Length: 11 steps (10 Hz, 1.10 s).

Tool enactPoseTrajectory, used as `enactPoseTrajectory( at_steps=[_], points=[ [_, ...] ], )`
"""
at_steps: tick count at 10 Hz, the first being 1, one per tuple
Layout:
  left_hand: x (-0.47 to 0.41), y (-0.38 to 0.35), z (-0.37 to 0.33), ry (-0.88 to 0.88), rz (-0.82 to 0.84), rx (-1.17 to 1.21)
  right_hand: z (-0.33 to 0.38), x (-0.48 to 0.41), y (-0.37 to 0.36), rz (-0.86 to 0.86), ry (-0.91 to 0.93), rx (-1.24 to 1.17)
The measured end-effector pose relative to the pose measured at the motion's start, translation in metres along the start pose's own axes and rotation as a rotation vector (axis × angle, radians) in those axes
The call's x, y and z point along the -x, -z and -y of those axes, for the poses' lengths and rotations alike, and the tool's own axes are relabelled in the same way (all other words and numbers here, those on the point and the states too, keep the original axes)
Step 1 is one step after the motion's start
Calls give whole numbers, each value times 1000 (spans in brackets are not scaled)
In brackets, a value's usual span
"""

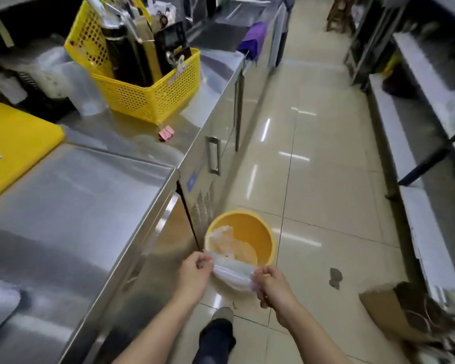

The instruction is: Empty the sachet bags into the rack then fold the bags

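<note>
While the clear bag [233, 270] is stretched between the left hand [195, 271] and right hand [273, 283], each pinched shut on one end, it hangs just above the yellow bucket [267, 239] on the floor beside the table [76, 206]. This looks like folding; the bag seems empty, though blur obscures it. Next, bring the ends together evenly.

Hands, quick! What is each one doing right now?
Left hand: closed, pinching one end of the clear folded plastic bag above the round yellow plastic bin.
Right hand: closed, pinching the bag's other end.
</note>
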<state>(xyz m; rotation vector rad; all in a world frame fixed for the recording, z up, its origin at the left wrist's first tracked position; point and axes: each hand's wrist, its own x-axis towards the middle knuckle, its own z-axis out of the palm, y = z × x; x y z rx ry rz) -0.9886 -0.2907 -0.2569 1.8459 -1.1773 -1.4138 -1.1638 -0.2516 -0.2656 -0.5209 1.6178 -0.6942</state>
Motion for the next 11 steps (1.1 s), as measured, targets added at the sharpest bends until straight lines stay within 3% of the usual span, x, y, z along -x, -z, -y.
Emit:
enactPoseTrajectory(
  at_steps=[2, 4, 5, 7, 8, 9, 11],
  points=[
    [-100, -44, -1, 147, 152, -84, 4, -95, 3, -72, -204, -199],
    [-201, -100, 42, 305, 89, -201, -36, -207, -18, -115, -421, -371],
    [-263, -135, 91, 243, 145, -434, -75, -282, -26, -137, -506, -462],
    [-367, -181, 200, -105, 271, -1219, -166, -430, -37, -157, -517, -426],
    [-396, -193, 244, -139, 404, -1561, -199, -477, -46, -49, -530, -206],
    [-406, -198, 262, -146, 509, -1670, -217, -504, -53, 113, -470, 253],
    [-386, -173, 202, -273, 479, -1538, -150, -450, -40, 165, -106, 709]
  ],
)
